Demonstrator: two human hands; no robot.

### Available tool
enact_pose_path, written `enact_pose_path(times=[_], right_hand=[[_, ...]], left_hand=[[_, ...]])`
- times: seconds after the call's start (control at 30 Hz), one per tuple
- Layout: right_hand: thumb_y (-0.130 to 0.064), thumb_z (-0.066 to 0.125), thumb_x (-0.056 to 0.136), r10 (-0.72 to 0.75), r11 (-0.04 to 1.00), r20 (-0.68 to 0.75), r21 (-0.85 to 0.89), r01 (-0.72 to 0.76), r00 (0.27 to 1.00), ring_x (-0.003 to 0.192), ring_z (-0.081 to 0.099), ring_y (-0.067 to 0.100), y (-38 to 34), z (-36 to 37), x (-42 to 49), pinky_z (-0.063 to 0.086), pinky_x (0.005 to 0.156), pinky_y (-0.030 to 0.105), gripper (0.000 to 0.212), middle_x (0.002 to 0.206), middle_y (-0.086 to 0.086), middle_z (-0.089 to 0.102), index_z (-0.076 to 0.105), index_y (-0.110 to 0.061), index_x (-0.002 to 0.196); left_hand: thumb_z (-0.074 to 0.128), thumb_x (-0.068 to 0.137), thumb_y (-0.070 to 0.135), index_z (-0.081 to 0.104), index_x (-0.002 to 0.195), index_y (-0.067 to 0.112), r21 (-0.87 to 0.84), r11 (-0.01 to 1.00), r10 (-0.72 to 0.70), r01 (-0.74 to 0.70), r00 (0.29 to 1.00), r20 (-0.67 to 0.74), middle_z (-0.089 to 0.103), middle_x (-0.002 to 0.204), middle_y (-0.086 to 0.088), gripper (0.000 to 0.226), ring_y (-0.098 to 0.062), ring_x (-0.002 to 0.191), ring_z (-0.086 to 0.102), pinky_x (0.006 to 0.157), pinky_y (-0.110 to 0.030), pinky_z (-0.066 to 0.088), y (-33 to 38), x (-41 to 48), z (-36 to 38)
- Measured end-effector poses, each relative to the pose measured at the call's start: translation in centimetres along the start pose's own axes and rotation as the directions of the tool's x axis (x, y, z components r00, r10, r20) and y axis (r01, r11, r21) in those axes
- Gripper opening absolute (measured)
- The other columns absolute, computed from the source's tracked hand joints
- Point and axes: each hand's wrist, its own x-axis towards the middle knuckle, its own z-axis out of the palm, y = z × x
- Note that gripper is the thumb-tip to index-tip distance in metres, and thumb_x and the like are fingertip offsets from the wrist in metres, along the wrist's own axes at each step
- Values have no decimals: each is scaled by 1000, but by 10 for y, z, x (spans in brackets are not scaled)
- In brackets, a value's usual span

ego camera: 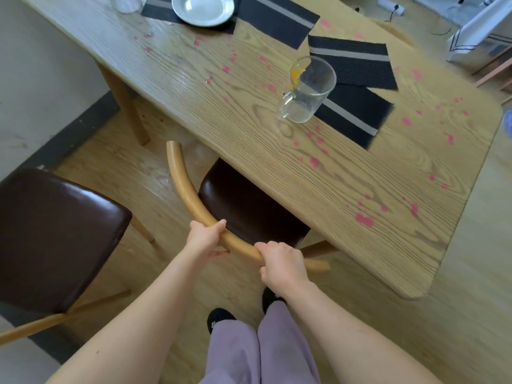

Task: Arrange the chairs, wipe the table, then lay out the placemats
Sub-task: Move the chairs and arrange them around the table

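So we've got both hands on the curved pale wooden chair back [180,178]: left hand [205,239] wrapped round the rail from the top, right hand [282,263] clamped on it just beside, fingers curled tight. Holding it in two spots makes sense to us, since it keeps the chair square while it slides. Its dark brown padded seat [243,206] sits right ahead of the hands, half tucked under the long wood-grain counter [194,87], so we'd guess we're on the chair step. A second brown-seated wooden chair [55,234] stands well off to the left of the left hand, angled away and not yet pushed in.

Wiping clearly isn't done: pink splotches [364,219] are dotted over the counter beyond the right hand. The black woven placemats with a grey stripe [357,65] lie far ahead, crooked and overlapping.

Containers: a clear glass mug with a handle [307,90] stands ahead of the right hand, partly on a mat, looks empty apart from an orange smear near its rim. The round silver metal plate [202,8] farther off looks empty too.
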Motion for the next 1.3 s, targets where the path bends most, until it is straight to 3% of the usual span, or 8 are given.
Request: enact_pose_path(times=[0.33, 0.47, 0.67, 0.87, 1.03, 1.13, 1.23, 1.3], right_hand=[[-18, 65, 84, 59, 995, 126, 68, -68, 990, 93, 62, 19, 7, -9, 11, 50, 77, 33, 39, 102, -2, 64, 56, -29, 120], [-15, 65, 81, 77, 991, 189, 97, -97, 979, 87, 64, 17, 13, -13, 10, 51, 76, 30, 36, 95, -5, 66, 60, -34, 112], [-15, 64, 77, 74, 994, 224, 65, -91, 972, 80, 62, 17, 16, -19, 10, 46, 65, 28, 30, 88, -8, 65, 62, -33, 101], [-15, 65, 79, 89, 993, 209, 63, -104, 974, 85, 62, 16, 14, -16, 6, 48, 69, 28, 34, 92, -7, 65, 61, -35, 107], [-17, 65, 82, 83, 993, 229, 63, -100, 970, 90, 62, 18, 14, -17, 6, 49, 73, 30, 39, 99, -5, 66, 59, -33, 117], [-35, 67, 84, 83, 987, 254, 116, -115, 964, 104, 61, 18, 13, -24, 5, 50, 84, 33, 50, 114, -5, 66, 52, -32, 132], [-45, 62, 88, 79, 978, 213, 174, -117, 974, 114, 58, 18, 8, -37, 3, 48, 91, 34, 54, 126, -4, 62, 48, -31, 138], [-42, 58, 92, 55, 975, 144, 204, -84, 988, 118, 56, 18, -5, -52, 0, 47, 94, 34, 49, 130, -3, 59, 48, -30, 138]], left_hand=[[66, 87, 20, 37, 118, 6, -3, 999, -36, 36, 999, 28, 48, 125, -18, 44, -33, 112, 55, 63, -44, 57, 3, 5, 5], [66, 87, 18, 37, 124, 7, 11, 997, -79, 79, 996, 29, 49, 126, -19, 48, -34, 111, 57, 68, -46, 59, -2, 3, 7], [67, 86, 17, 36, 127, 5, 8, 994, -110, 110, 993, 34, 49, 127, -19, 53, -34, 111, 57, 59, -42, 58, -1, 3, 11], [73, 82, 16, 35, 133, 4, -24, 990, -134, 136, 988, 80, 52, 126, -19, 64, -33, 112, 58, 56, -39, 59, -4, 3, 4], [74, 81, 17, 37, 131, 3, 6, 992, -123, 123, 989, 81, 55, 122, -18, 64, -30, 104, 61, 62, -39, 59, -1, 3, 2], [73, 82, 26, 30, 140, 8, 97, 994, -45, 47, 999, -22, 53, 125, -14, 74, -28, 101, 61, 76, -42, 58, -1, 1, 0], [71, 82, 31, 11, 150, 16, 214, 975, 89, -65, 991, -102, 46, 138, -12, 91, -33, 115, 55, 99, -45, 45, -3, -3, -10], [70, 82, 31, 8, 150, 21, 214, 967, 165, -136, 978, -124, 38, 146, -11, 93, -33, 125, 48, 102, -43, 42, 2, -12, -25]])
